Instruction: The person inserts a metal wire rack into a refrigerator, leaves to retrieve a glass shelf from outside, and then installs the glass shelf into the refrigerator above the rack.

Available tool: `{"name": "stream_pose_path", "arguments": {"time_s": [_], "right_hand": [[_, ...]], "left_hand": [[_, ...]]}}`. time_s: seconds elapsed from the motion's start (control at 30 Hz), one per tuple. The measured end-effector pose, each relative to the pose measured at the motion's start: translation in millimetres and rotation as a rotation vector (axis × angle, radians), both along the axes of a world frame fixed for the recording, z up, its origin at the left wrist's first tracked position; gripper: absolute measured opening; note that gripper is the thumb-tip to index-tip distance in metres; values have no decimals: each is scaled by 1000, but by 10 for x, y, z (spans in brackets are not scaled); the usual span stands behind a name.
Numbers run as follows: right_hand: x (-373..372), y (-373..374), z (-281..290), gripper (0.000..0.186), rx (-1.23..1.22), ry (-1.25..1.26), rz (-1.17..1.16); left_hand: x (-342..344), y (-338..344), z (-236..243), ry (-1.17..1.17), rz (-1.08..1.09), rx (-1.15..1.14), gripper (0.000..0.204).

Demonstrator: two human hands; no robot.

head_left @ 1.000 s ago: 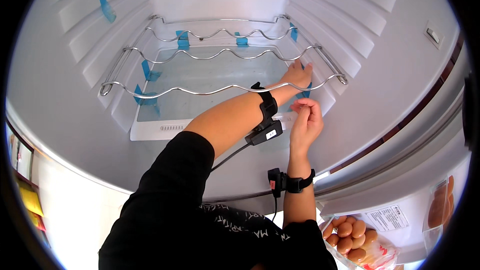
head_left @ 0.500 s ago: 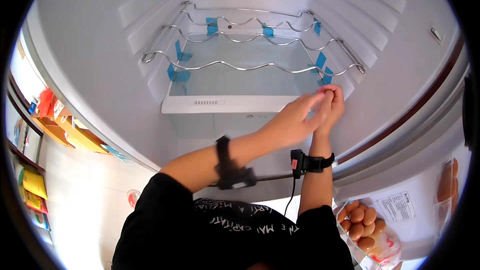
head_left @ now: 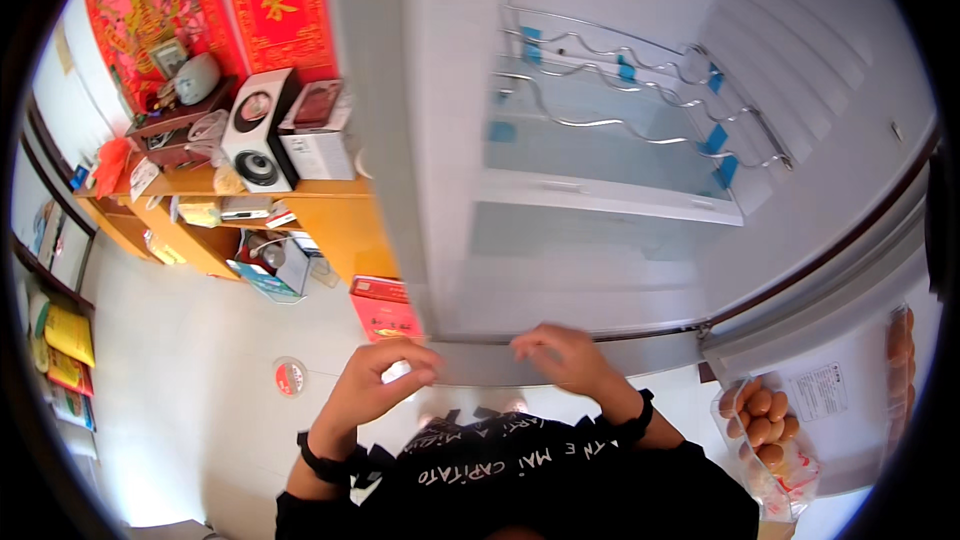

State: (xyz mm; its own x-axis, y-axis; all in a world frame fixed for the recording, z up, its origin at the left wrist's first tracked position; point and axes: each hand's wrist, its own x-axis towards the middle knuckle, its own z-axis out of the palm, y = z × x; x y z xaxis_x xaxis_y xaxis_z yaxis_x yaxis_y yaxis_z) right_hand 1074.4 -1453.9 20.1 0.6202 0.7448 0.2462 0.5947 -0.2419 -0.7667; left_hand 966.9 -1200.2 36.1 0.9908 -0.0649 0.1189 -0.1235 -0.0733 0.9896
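My left hand [head_left: 385, 380] hovers over the floor in front of the fridge, its thumb and fingers curled until the tips meet; anything between them is too small to see. Across from it, beside the fridge's bottom front edge, my right hand [head_left: 567, 358] is slightly blurred, with its fingers loosely bent and apart and nothing visible in them. Neither hand touches the fridge [head_left: 575, 310]. Inside the fridge is a wavy wire rack [head_left: 620, 126]. Pieces of blue tape [head_left: 714, 139] stick around the glass shelf [head_left: 600, 155] below it.
On the right, the swung-out fridge door [head_left: 850, 430] carries a clear bin of brown eggs [head_left: 762, 420]. A wooden cabinet [head_left: 340, 230] with a white speaker [head_left: 262, 130] stands left of the fridge. A red box [head_left: 385, 308] and a round red-and-white item [head_left: 290, 377] are on the floor.
My hands, together near the fridge's right wall before, have come apart and drawn back toward my body. The view has swung left, bringing the cabinet into sight.
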Motion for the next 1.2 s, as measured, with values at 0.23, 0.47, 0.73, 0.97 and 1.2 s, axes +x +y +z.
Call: {"name": "stream_pose_path", "arguments": {"time_s": [0.23, 0.47, 0.73, 0.97, 1.2], "right_hand": [[-484, 873, -481, 25, -350, 249, 422], [-755, 1323, -866, 22, -347, 235, 761], [-1444, 2014, -1107, 26, -372, 382, 1014], [-1961, 2778, -1275, 26, -539, 89, 1198], [-3075, 3924, -1513, 24, -463, -144, 1304]], "left_hand": [[-1085, 282, -905, 466, 511, -247, 16], [-1596, 22, -1084, 424, 831, -370, 16], [-2566, -52, -1021, 475, 1249, -450, 19], [-3163, 427, -1053, 443, 1126, -417, 25], [-4602, 1360, -1066, 380, 1365, -419, 25]]}}
